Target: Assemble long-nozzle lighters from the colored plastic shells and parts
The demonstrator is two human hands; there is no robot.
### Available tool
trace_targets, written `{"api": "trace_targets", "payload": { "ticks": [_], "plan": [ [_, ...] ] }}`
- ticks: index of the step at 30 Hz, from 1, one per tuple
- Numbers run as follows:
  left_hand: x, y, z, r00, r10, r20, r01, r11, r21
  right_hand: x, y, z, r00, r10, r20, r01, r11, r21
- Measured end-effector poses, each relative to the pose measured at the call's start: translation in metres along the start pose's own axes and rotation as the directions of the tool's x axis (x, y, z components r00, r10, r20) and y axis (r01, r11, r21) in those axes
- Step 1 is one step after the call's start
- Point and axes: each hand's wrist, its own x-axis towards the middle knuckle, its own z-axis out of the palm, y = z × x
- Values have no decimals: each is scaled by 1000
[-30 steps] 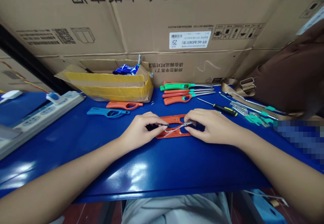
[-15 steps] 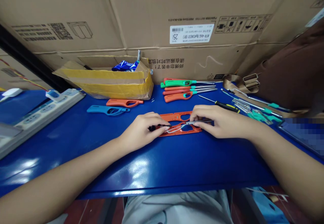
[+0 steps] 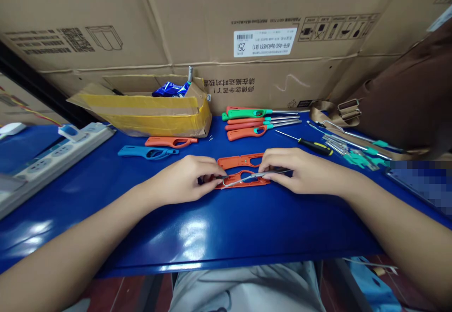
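Note:
Two orange lighter-shell halves lie in front of me, a far half [image 3: 233,162] and a near half [image 3: 266,180], inner sides up. My left hand [image 3: 189,178] is closed at the near half's left end, pinching a small dark part with a white wire [image 3: 231,185] beside it; its fingers hide most of that part. Over the right end, my right hand [image 3: 300,171] grips a thin grey metal tube [image 3: 257,175]. The tube lies slanted above the near half's finger opening, and the wire runs toward it from the left.
Behind are assembled lighters [image 3: 245,124], a yellow-taped box [image 3: 148,124], and blue [image 3: 136,151] and orange [image 3: 160,141] shells. To the right lie a screwdriver [image 3: 316,147], metal tubes with green ends [image 3: 360,156] and a webbing strap [image 3: 319,111]. A power strip [image 3: 45,161] stands left.
My left hand has shifted a little left with the dark part, now lower at the near shell half. The tube and wire have moved slightly left, and the wire lies straighter.

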Motion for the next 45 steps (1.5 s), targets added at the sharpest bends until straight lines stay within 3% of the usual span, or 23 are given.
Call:
{"api": "trace_targets", "payload": {
  "ticks": [4,11,14,23,36,45],
  "plan": [
    [0,0,-1,995,-9,-104,8,1000,-17,-1,-2,0,1000,-16,-6,16,1000,2],
    [5,4,28,953,-99,-287,68,991,-115,-6,1,-18,1000,12,-24,-15,994,-106],
    [5,3,30,959,-111,-259,76,987,-139,-6,1,-18,1000,17,-24,-20,994,-112],
    [3,-2,6,979,-121,-162,101,987,-124,0,5,3,999,27,-43,-30,998,-53],
    [3,-3,6,987,-81,-136,68,993,-102,-1,1,6,996,-21,90,23,999,-26],
    [3,-3,4,993,-69,-92,59,993,-100,-2,-1,1,991,-37,125,52,992,-114]
  ]
}}
